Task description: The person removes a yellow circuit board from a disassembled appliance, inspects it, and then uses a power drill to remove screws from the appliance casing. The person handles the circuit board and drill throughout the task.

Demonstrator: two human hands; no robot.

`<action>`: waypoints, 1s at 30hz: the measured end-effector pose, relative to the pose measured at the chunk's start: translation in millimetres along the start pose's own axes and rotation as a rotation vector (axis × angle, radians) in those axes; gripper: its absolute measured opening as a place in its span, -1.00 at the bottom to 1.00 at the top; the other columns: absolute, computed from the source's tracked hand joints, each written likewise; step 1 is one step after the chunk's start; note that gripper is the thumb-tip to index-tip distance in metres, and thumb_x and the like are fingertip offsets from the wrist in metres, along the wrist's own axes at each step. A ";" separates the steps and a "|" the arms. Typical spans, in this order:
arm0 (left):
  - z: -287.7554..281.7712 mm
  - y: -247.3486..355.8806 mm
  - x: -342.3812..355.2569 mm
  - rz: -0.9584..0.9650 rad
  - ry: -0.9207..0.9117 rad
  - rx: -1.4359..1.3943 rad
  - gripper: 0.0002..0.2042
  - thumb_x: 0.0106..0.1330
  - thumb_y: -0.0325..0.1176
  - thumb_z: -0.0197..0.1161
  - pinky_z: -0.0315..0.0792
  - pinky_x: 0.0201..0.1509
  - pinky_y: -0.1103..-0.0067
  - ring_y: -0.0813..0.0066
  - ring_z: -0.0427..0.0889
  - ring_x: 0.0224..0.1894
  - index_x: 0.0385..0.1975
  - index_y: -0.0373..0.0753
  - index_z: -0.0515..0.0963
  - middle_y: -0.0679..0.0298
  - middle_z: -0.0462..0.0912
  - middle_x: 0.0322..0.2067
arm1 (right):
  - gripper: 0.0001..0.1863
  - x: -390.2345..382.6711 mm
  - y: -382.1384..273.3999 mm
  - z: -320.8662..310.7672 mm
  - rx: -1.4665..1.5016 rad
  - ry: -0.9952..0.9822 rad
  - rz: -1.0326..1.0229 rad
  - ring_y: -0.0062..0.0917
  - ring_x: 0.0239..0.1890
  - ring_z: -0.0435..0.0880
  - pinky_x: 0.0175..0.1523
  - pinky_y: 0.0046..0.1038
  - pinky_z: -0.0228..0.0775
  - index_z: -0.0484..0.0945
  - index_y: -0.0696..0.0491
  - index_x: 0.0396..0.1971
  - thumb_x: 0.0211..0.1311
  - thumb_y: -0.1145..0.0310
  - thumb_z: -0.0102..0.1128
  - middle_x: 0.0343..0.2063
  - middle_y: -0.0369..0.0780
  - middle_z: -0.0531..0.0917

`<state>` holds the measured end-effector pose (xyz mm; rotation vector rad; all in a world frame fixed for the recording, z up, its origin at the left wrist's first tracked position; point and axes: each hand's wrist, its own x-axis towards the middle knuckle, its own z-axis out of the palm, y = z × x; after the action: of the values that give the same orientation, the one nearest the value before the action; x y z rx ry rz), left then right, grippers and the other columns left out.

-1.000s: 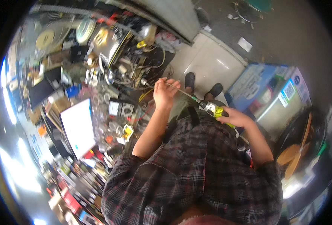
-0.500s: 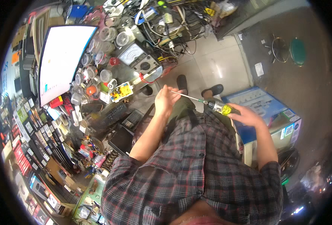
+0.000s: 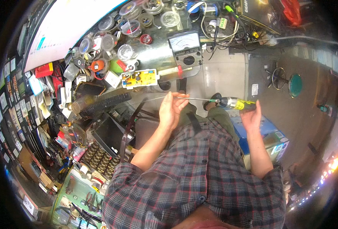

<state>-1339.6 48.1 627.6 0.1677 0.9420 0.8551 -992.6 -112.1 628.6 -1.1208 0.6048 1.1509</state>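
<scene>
head view: clear round jars [image 3: 108, 41] crowd the workbench [image 3: 153, 57].

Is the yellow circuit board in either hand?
No. The circuit board lies on the bench, while the left hand and right hand hold a screwdriver.

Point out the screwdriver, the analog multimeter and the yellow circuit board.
screwdriver [image 3: 238, 103], head view, on its yellow and black handle.
analog multimeter [image 3: 185, 41], head view, on its white dial face.
yellow circuit board [image 3: 140, 78], head view, on the middle of the board.
</scene>
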 end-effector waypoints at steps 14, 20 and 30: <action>-39.3 34.7 -7.1 -0.260 -0.196 0.385 -0.51 0.68 -0.09 -0.04 0.58 0.25 0.37 0.16 0.70 0.15 0.36 -0.37 0.37 -0.13 0.65 0.11 | -0.66 -35.7 16.4 169.6 -0.050 -0.376 -0.181 -0.18 0.14 0.60 0.46 -0.09 0.34 0.53 0.14 0.04 0.40 0.25 0.22 -0.08 -0.12 0.65; -213.0 -36.7 -12.4 -0.330 0.317 0.485 -0.57 0.60 -0.05 0.14 0.60 0.06 0.47 0.33 0.72 -0.08 0.20 -0.28 0.49 0.09 0.72 -0.04 | -0.60 -95.2 46.3 286.6 -0.325 -0.803 -0.518 -0.17 0.15 0.59 0.42 -0.05 0.35 0.41 0.12 0.13 0.41 0.24 0.17 -0.02 -0.07 0.60; -350.4 -84.7 -143.4 -0.727 0.631 0.694 -0.77 0.53 -0.23 0.07 0.55 -0.22 0.36 0.33 0.64 -0.28 0.00 -0.15 0.58 0.23 0.70 -0.15 | -0.69 -76.6 112.3 401.6 -0.622 -1.087 -1.131 -0.45 0.06 0.69 0.24 -0.34 0.51 0.46 0.18 0.09 0.39 0.58 0.20 -0.08 -0.16 0.71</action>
<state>-1602.2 -188.9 468.5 0.1313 1.7296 -0.1468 -1184.3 225.1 800.0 -0.8924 -1.1775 0.7205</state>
